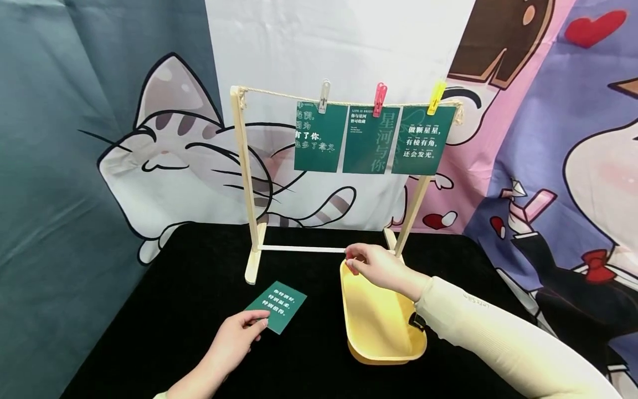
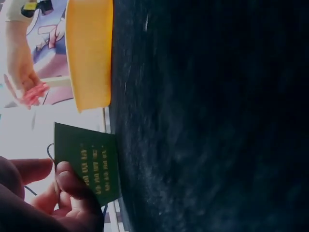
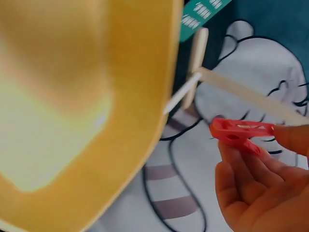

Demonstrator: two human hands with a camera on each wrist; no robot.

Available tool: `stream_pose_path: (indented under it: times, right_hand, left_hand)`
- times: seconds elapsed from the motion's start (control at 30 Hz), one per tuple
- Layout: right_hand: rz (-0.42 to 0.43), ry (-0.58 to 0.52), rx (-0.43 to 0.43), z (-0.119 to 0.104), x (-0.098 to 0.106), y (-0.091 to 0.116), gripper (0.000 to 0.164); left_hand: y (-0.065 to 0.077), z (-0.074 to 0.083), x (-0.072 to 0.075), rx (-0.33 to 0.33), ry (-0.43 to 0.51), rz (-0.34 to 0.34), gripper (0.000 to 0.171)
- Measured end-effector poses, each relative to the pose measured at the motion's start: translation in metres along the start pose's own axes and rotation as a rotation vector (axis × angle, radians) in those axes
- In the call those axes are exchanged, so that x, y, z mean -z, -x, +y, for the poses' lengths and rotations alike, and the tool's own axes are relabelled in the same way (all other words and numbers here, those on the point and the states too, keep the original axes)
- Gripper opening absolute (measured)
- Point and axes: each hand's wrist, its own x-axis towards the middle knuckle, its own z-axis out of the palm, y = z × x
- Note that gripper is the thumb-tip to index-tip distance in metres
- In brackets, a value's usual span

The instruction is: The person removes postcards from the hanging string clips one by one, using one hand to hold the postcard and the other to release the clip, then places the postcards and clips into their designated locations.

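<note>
Cartoon backdrop [image 1: 319,44] hangs behind the black worktop [image 1: 164,327]; from the left, the left hand [image 1: 236,335] pinches a loose card [image 1: 286,307] by its near edge, probably so that most of the text is left uncovered; the card tilts low over the worktop, and I cannot tell whether its far edge touches. Just behind rises the left post [image 1: 244,172]; between it and the first card the string [image 1: 271,93] is bare, which gives open room there; three hung cards [image 1: 316,152] follow with narrow gaps between, the last close to the right post [image 1: 412,216]; a clear peg [image 1: 324,97], pink peg [image 1: 380,100] and yellow peg [image 1: 437,98] nip their top edges, presumably to secure them. Further right, the right hand [image 1: 381,269] pinches a red peg [image 3: 236,131] at one end, the other sticking out, likely for access; the bin [image 1: 344,299] has its back rim near that hand, leaving more room above than below.
</note>
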Motion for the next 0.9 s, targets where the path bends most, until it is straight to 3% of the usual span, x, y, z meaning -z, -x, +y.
stream_pose_path:
  times: [0.1,0.2,0.3,0.37,0.53,0.7,0.8,0.9]
  right_hand:
    - [-0.031,0.081,-0.006,0.014,-0.003,0.002,0.017]
    - [-0.052,0.226,0.035,0.027,-0.007,0.003,0.010]
    - [-0.058,0.394,0.093,0.039,-0.011,0.005,0.005]
    - [-0.074,0.468,0.114,0.046,-0.014,0.005,0.008]
    - [-0.124,0.565,0.123,0.065,-0.019,0.005,0.016]
    - [-0.166,0.569,0.097,0.075,-0.020,0.003,0.023]
    - [-0.191,0.567,0.072,0.077,-0.019,0.003,0.021]
    - [-0.222,0.566,0.042,0.078,-0.018,0.004,0.021]
  left_hand:
    - [0.007,-0.001,-0.001,-0.021,-0.031,-0.074,0.034]
    - [0.014,-0.001,-0.001,-0.015,-0.065,-0.205,0.049]
    - [0.019,-0.001,-0.001,0.025,-0.077,-0.336,0.062]
    - [0.022,0.000,-0.001,0.055,-0.076,-0.388,0.068]
    - [0.024,-0.001,-0.001,0.070,-0.075,-0.428,0.076]
    - [0.023,-0.001,-0.002,0.064,-0.111,-0.441,0.079]
    - [0.023,-0.001,-0.002,0.025,-0.144,-0.441,0.067]
    - [0.020,-0.001,-0.002,-0.071,-0.286,-0.387,0.047]
